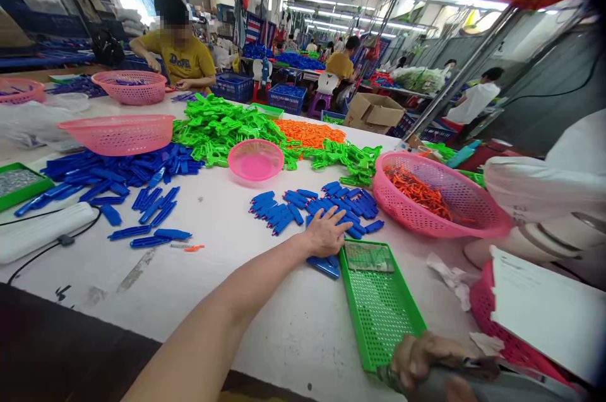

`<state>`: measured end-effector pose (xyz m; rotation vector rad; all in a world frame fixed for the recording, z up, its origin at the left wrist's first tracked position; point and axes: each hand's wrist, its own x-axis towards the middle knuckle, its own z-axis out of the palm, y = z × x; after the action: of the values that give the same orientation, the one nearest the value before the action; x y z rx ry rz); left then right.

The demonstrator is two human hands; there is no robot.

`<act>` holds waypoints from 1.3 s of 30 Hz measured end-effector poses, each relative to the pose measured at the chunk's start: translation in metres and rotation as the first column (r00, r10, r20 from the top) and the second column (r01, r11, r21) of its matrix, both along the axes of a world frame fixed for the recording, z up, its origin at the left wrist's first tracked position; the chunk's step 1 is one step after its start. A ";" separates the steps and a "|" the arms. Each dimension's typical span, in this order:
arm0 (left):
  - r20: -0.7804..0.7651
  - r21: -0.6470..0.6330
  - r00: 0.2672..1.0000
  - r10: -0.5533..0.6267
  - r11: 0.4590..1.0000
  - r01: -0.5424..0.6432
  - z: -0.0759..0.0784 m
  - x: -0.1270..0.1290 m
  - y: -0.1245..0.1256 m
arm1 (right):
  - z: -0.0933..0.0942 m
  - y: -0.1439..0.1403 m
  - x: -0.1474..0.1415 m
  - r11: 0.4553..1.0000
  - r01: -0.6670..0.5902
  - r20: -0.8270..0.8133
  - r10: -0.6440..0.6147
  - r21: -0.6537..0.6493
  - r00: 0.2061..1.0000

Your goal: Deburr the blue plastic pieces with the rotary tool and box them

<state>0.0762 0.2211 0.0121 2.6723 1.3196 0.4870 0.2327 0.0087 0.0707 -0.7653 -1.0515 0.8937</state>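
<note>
My left hand (326, 233) reaches forward and rests on a pile of small blue plastic parts (322, 203) in the middle of the white table (227, 244). Its fingers are spread over the parts, and I cannot tell whether it holds one. Under the wrist lies one more blue part (326, 265). My right hand (426, 358) is at the bottom edge, closed around a grey tool handle (468, 367). A flat green mesh tray (379, 304) lies between the two hands.
A pink basket (438, 197) of orange parts stands at right, a pink bowl (255, 160) in the middle. Green parts (222, 127), orange parts (310, 134) and more blue parts (113, 171) are heaped behind. Another person's arm (534, 190) is at right; a seated person (177, 52) works opposite.
</note>
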 end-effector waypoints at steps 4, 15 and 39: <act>-0.025 -0.010 1.000 0.019 1.000 -0.020 -0.008 -0.003 -0.001 | -0.007 0.003 -0.001 0.999 -0.040 -0.002 0.040 0.025 0.999; -0.027 0.004 0.994 0.105 0.994 -0.105 -0.013 -0.037 -0.056 | 0.009 0.004 0.001 1.000 0.008 -0.015 -0.008 0.007 1.000; 0.224 -0.024 0.974 0.025 1.000 -0.021 0.002 -0.126 -0.165 | 0.004 0.039 0.028 0.961 0.268 -0.035 -0.266 0.064 0.963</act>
<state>-0.0503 0.0563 0.0144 2.4987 1.2832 0.7476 0.2607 0.0476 0.0751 -0.8138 -0.9251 0.6316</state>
